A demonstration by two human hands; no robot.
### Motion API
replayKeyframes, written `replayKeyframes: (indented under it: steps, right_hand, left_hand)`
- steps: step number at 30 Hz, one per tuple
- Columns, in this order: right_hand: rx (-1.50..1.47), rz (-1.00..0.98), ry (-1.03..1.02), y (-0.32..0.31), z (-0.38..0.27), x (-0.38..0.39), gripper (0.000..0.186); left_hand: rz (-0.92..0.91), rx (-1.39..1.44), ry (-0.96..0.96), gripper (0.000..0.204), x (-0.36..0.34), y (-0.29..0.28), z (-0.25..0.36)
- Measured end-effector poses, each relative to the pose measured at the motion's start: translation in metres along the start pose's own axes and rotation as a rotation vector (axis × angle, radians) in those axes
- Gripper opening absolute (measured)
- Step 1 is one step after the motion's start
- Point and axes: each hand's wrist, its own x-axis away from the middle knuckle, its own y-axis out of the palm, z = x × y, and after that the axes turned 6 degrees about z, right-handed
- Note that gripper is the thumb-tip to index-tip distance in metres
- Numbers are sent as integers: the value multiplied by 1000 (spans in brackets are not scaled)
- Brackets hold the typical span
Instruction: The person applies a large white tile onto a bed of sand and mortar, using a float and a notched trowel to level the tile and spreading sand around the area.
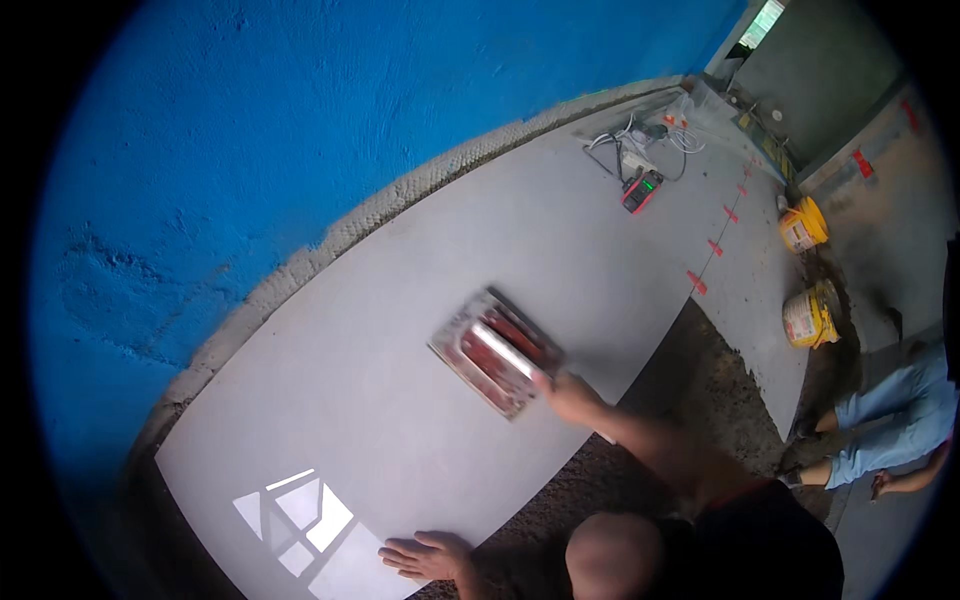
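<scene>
My right hand (pixel 570 398) grips the handle of a rectangular float (pixel 482 375) with red and metal parts, slightly blurred, over a large pale grey tile (pixel 330 390). My left hand (pixel 422 557) lies flat on the same tile near its lower right edge, fingers stretched out, beside a bright window reflection. The tile rests along the foot of a blue wall (pixel 230 130), with a rough grey strip between.
Dark mortar (pixel 680 370) borders the tile. Red levelling clips (pixel 715 247), a red-black device (pixel 637 192) with cables and two yellow buckets (pixel 810 318) are farther along. Another person in light blue trousers (pixel 885 410) is at the right, near a grey wall (pixel 800 80).
</scene>
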Motion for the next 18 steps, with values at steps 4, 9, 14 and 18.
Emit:
replayKeyframes:
  steps: [4, 9, 14, 18]
  right_hand:
    - [-103, -163, -7, -77, -140, 6, 68]
    - [-221, 145, -324, -87, -34, 117, 56]
    - [3, 134, -50, 17, -17, -16, 78]
    - [-116, -112, -139, -40, -158, -29, 74]
  left_hand:
    - [-1, 76, -7, 71, -9, -6, 2]
    - [50, 66, -36, 68, -16, -11, -9]
    - [-13, 78, 8, 67, -5, -9, 15]
    - [-13, 3, -16, 68, -8, -7, 6]
